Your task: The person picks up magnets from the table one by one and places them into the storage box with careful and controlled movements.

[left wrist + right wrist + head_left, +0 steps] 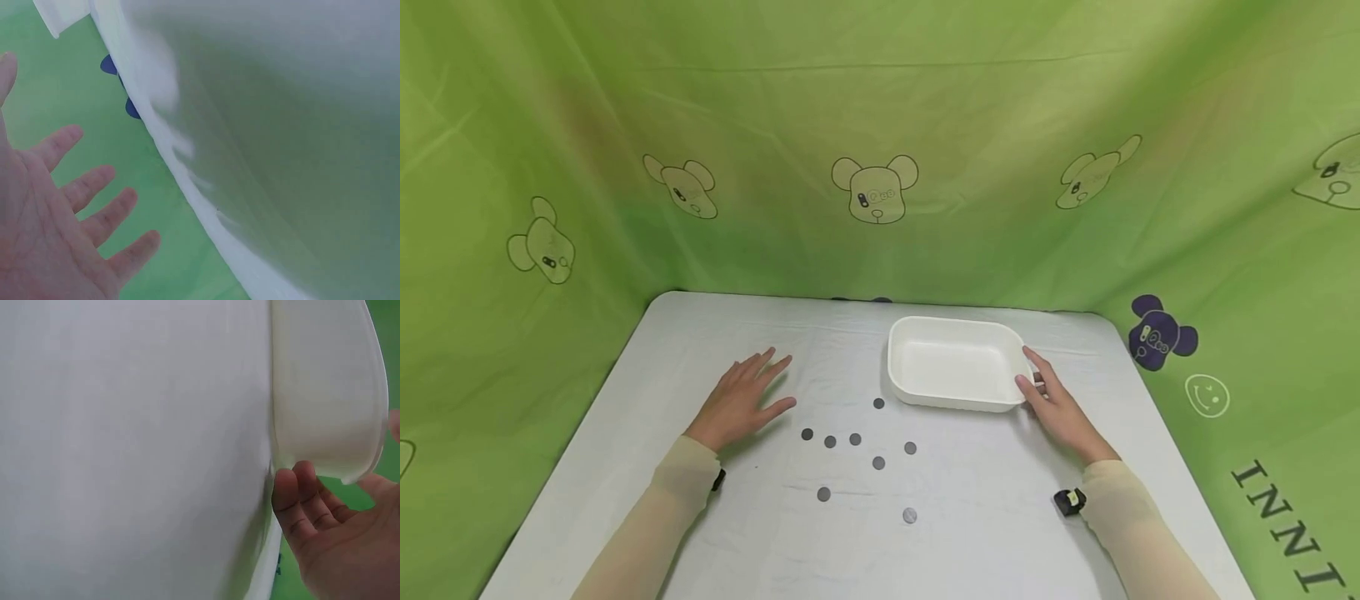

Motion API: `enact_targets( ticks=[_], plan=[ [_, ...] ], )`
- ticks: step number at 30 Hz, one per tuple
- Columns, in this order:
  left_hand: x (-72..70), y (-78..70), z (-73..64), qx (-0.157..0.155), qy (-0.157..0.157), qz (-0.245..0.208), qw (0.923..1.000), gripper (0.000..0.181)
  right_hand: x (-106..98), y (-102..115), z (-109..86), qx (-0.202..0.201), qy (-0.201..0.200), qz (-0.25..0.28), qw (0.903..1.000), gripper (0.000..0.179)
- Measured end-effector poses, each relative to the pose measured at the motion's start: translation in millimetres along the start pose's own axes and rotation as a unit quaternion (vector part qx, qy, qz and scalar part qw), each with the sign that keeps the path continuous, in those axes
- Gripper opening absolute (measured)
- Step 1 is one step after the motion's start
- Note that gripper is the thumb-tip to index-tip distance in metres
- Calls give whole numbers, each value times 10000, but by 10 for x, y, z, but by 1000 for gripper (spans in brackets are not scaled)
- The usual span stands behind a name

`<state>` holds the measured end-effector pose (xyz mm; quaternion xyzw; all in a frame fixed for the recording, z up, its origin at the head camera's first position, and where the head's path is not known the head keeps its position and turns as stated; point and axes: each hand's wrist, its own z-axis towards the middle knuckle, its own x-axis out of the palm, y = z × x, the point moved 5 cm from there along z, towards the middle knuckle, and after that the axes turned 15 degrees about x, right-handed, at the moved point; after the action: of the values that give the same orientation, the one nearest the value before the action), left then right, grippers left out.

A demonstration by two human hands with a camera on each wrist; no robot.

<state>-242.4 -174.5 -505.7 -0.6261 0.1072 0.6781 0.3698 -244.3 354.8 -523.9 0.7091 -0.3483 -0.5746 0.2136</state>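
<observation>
A white rectangular plastic container (957,364) with rounded corners stands toward the back of the table, its inside bare. My right hand (1060,412) holds it at its right end, with thumb and forefinger at the rim. In the right wrist view, the other fingers (304,494) curl against the underside of the container's end wall (331,406). To the left, my left hand (739,404) hovers over the table with fingers spread and nothing in it; the left wrist view shows its palm (44,231). Several small grey discs (855,439) lie scattered between the hands.
The table (760,533) has a white cover and rounded back corners. Green curtains (880,108) printed with bear heads hang at the back and both sides. A small black device (1070,502) sits at the right wrist.
</observation>
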Motion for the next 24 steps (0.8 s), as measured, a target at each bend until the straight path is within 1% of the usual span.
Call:
enact_targets(
  ticks=[7, 12, 18, 24],
  plan=[
    [41, -37, -13, 127, -14, -251, 9996, 74, 24, -39, 25, -23, 238, 431, 9988, 67],
    [75, -83, 2, 187, 77, -440, 9988, 72, 27, -63, 35, 11, 318, 492, 9983, 64],
    [108, -178, 35, 289, 220, -624, 9974, 70, 23, -51, 31, 114, 457, 601, 9971, 65],
    [162, -249, 32, 373, 365, -773, 9956, 64, 27, -42, 17, 108, 594, 639, 9961, 65]
  ],
)
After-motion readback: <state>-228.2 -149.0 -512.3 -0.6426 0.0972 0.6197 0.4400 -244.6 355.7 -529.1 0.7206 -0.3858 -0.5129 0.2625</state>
